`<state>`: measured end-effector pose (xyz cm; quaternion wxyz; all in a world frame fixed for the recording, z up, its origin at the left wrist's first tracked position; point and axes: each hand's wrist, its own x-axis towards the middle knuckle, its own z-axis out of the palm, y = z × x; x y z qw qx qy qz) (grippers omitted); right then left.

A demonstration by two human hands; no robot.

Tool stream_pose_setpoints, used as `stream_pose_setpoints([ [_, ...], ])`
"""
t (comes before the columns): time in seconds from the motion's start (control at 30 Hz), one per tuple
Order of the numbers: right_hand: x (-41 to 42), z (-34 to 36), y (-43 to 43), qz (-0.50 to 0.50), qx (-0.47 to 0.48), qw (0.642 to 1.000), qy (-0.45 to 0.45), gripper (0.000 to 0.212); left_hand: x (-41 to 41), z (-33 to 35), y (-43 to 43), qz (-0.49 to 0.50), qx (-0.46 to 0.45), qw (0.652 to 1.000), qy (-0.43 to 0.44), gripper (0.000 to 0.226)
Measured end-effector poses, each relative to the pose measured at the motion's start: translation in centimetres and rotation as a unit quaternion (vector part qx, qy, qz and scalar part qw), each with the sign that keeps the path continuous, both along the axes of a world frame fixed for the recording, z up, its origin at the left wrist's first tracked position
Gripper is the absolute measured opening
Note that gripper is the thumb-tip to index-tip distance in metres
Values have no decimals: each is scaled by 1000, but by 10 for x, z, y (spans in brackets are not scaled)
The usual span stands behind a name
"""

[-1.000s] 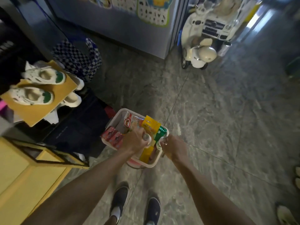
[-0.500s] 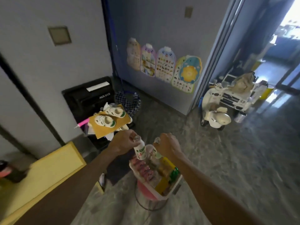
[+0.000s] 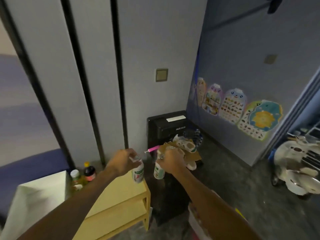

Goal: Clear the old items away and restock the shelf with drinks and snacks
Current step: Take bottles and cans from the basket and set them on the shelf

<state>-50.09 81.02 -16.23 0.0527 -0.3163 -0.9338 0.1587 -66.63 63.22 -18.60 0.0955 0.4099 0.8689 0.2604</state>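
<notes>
Two jars [image 3: 82, 176] are standing at the back of the yellow shelf [image 3: 121, 193]. Your left hand [image 3: 123, 163] is holding a red-labelled bottle [image 3: 138, 174] over the shelf's right edge, fingers curled round its cap. Just beside it, your right hand [image 3: 171, 161] is pinching a green-labelled bottle [image 3: 159, 171] by the neck.

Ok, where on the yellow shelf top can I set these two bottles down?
Bare: the right half of the yellow shelf top, between the sauce bottles and the right edge. Crowded: its left end, with those bottles and a white box.
</notes>
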Motion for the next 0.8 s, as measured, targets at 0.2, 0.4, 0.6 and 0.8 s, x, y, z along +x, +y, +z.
stream_pose_setpoints([
  [0.2,-87,0,-57,38,-29,999,-14,34,-65,-13,-73,76,1,997,0,37],
  [0.4,-161,-24,-83,96,-49,994,-4,38,-109,-34,-115,173,-12,984,-45,40],
  [0.6,-229,-72,-90,167,-57,984,-37,39,-134,-66,-137,297,-19,951,-79,35],
  [0.8,-274,-112,-103,250,-55,964,-72,41,-145,-102,-154,395,-13,913,-101,36],
])
